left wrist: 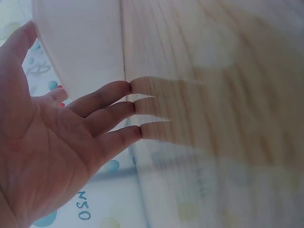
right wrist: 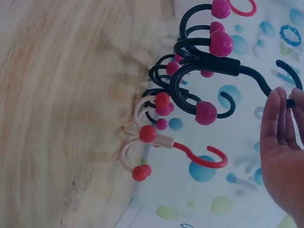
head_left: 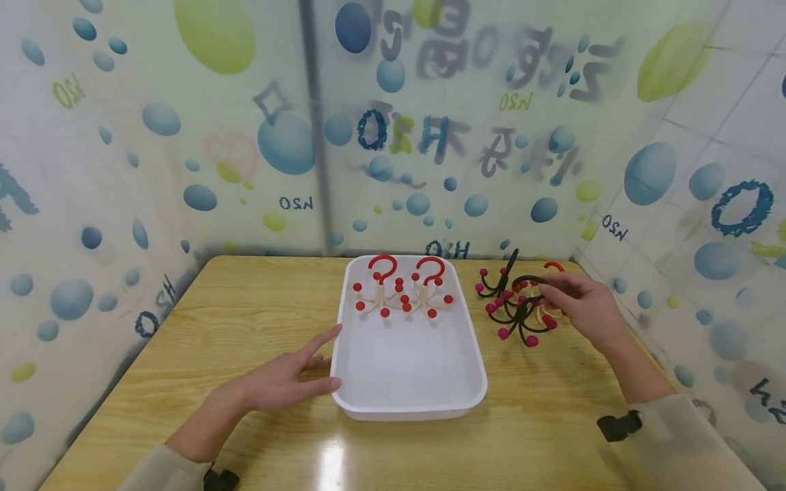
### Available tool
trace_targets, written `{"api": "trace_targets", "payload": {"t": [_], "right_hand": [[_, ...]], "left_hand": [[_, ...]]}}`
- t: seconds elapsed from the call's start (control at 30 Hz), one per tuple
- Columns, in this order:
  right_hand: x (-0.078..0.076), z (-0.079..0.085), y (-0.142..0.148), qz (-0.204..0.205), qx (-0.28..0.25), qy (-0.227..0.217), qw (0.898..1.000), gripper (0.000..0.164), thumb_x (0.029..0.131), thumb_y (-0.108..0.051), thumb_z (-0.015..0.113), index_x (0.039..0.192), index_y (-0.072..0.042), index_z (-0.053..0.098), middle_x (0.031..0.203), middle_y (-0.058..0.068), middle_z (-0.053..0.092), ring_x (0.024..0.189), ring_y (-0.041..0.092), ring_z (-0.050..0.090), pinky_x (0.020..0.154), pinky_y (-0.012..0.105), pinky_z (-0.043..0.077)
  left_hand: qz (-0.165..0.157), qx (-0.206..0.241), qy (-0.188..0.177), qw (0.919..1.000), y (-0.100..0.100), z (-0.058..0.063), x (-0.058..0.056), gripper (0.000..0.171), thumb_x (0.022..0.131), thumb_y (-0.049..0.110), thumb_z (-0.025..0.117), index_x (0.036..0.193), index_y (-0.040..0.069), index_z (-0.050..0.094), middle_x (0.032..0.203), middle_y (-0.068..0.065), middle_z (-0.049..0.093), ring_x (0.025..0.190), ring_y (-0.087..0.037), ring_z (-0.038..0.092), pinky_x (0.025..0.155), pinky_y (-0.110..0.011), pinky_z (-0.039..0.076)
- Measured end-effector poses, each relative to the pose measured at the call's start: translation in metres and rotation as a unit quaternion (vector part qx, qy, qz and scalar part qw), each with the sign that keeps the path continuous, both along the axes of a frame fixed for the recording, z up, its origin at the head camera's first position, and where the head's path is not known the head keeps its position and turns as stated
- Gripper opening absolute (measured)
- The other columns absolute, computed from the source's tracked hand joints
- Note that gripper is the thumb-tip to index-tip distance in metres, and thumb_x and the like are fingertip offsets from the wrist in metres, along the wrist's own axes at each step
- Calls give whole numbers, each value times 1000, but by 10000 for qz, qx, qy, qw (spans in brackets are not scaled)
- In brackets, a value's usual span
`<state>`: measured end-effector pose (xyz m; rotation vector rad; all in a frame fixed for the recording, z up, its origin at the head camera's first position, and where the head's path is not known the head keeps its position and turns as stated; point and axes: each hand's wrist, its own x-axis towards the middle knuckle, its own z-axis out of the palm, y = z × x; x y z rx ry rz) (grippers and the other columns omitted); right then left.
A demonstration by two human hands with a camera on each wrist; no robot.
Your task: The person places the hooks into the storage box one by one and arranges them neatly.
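My right hand pinches the curved top of a black claw-shaped hanging hook with magenta balls on its arm ends. In the right wrist view its arms point away from the hand, toward the wooden table. Behind it sit a cream hook with red balls and a red top and another black hook. My left hand, fingers extended, touches the left rim of a white tray with index finger and thumb. Two cream hooks with red balls, one left and one right, lie side by side at the tray's far end.
The wooden table bears the tray at its middle and the loose hooks to the tray's right. Sheets printed with blue and green ovals hang close behind the table and along both sides.
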<state>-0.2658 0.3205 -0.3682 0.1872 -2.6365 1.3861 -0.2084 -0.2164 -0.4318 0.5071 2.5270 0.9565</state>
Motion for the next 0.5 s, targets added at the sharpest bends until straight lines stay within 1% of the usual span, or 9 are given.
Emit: {"api": "trace_targets", "payload": {"t": [0.1,0.17,0.37,0.5], "right_hand": [[5,5,-6,94,-136,14,9999,51,110,-39,69,142,2,67,100,-23,77,90,-3,75,78,18,62],[8,9,-10,103,-141,20,9998,50,110,-39,70,141,0,69,101,-22,77,91,-2,75,78,18,62],[12,20,-23,131,20,190,9997,46,109,-42,69,140,-8,72,107,-14,76,92,2,74,78,20,63],[15,30,-37,296,-50,285,9991,42,110,-40,70,137,-10,74,105,-9,78,92,5,75,77,23,64]], "left_hand": [[13,2,-19,10000,0,0,0,92,105,62,66,177,41,12,163,-20,57,155,-49,49,125,-76,34],[28,-2,-36,10000,0,0,1,92,105,63,66,177,41,12,164,-20,57,156,-49,48,125,-76,34],[49,-18,-44,10000,1,1,1,92,105,63,66,177,42,12,164,-20,57,156,-50,48,125,-77,34],[61,-20,-57,10000,1,1,1,93,104,64,66,176,42,12,164,-20,57,156,-49,48,125,-77,34]]}}
